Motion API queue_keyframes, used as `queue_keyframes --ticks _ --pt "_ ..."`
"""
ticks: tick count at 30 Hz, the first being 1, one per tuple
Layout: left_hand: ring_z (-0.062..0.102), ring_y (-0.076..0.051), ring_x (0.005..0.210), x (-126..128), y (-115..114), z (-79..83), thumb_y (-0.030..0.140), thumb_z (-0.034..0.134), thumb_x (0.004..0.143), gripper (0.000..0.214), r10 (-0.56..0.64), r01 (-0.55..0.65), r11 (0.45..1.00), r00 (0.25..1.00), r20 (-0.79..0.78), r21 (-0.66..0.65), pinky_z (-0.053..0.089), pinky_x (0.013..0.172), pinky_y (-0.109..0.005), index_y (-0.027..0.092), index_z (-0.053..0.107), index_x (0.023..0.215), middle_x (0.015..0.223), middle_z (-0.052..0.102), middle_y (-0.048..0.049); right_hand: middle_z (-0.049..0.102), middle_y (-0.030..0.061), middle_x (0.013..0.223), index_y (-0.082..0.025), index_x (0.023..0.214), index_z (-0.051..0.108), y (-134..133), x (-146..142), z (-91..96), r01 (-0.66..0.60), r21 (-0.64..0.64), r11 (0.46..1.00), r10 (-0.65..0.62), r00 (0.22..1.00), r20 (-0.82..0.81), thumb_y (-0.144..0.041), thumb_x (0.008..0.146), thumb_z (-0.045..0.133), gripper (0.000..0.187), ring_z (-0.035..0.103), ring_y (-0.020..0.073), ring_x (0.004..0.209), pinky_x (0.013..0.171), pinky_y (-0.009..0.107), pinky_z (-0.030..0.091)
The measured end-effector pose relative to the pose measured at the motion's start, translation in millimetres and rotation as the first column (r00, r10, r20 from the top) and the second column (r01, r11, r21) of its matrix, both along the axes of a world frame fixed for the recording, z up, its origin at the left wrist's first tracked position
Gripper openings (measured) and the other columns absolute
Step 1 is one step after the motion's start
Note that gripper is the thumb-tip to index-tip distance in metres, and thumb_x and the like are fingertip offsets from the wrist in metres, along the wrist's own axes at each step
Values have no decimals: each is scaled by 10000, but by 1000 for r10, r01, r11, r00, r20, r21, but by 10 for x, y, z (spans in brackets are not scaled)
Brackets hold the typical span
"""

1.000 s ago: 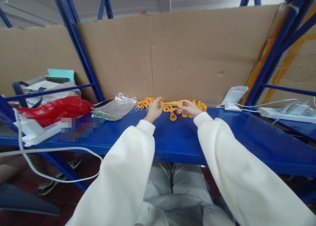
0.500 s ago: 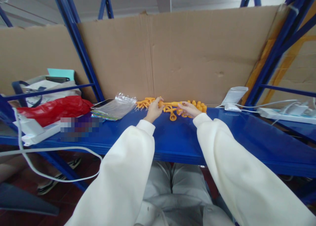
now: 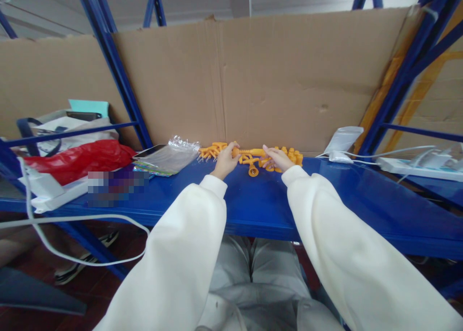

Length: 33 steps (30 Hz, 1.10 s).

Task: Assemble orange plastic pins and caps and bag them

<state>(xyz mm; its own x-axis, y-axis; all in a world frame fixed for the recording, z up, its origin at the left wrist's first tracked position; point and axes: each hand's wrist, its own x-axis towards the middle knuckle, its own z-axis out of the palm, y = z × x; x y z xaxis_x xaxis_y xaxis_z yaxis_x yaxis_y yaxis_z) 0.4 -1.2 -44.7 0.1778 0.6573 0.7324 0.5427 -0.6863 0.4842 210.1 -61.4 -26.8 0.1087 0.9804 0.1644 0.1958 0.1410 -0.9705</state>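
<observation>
Thing: orange rod (image 3: 251, 152), a ribbed plastic piece, spans between both grips, just above the shelf (image 3: 253, 201).
Left grip (image 3: 224, 161): closed around one end of the rod.
Right grip (image 3: 277, 159): fingertips pinch the other end.
Handling: probably light, stiff and slick; best held at both ends.
Loose parts: orange parts (image 3: 211, 151) lie just outside the left grip; a bell-shaped piece (image 3: 253, 171) sits between the grips.
Surface: glossy blue metal, likely slippery.
Room: cardboard (image 3: 289, 80) stands close behind the grips; a plastic bag (image 3: 170, 157) lies further left.
</observation>
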Motion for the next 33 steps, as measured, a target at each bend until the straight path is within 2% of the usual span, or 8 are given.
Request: queue_keyframes --ticks 2,4,7,12,17,23,33 --pt "685 -208 914 -2 -7 8 102 656 796 268 10 -10 1000 1000 -2 -5 549 884 -330 201 630 1043 978 715 -31 772 38 896 -218 976 638 -12 -26 10 5 19 1000 -4 999 -39 -438 918 753 254 660 88 543 474 183 480" --pt "688 -214 932 -4 -10 14 101 661 793 278 12 -12 1000 1000 -11 -9 551 895 -335 203 632 1049 986 715 -31 762 32 842 -202 957 621 -11 -45 14 -1 22 1000 2 999 -42 -385 905 777 246 640 79 523 469 168 478" --pt "689 -217 934 -5 -10 14 106 666 791 286 11 -11 1000 1000 -30 -10 555 887 -339 202 633 1059 993 713 -32 732 35 723 -198 865 613 5 -47 9 -21 28 999 21 1000 -3 -482 931 726 313 618 91 501 468 176 489" --pt "688 -208 915 3 -7 3 113 651 792 281 -18 18 1000 1000 -10 15 555 878 -334 206 632 1056 986 719 -27 724 79 705 -209 734 586 6 -20 -9 -7 51 999 5 1000 26 -612 913 687 452 647 123 542 532 229 518" --pt "690 -204 899 11 -14 4 97 645 787 264 -14 14 1000 1000 5 1 552 866 -323 203 627 1029 966 719 -29 719 65 683 -228 826 595 -8 -12 3 1 -14 1000 -1 1000 -14 -684 919 623 466 643 140 526 488 234 470" --pt "693 -209 897 2 -17 12 91 651 786 260 -3 2 1000 1000 15 6 554 861 -325 206 626 1018 946 717 -26 765 64 854 -224 886 617 -14 -23 17 -18 -3 1000 18 999 -35 -537 931 696 326 654 102 535 488 197 457" --pt "694 -218 919 0 9 -2 94 658 782 271 1 -1 1000 1000 3 24 563 903 -341 214 641 1025 953 724 -27 762 75 785 -209 838 614 -2 -32 -3 -17 -8 1000 17 1000 2 -545 972 632 362 638 104 515 495 205 478"
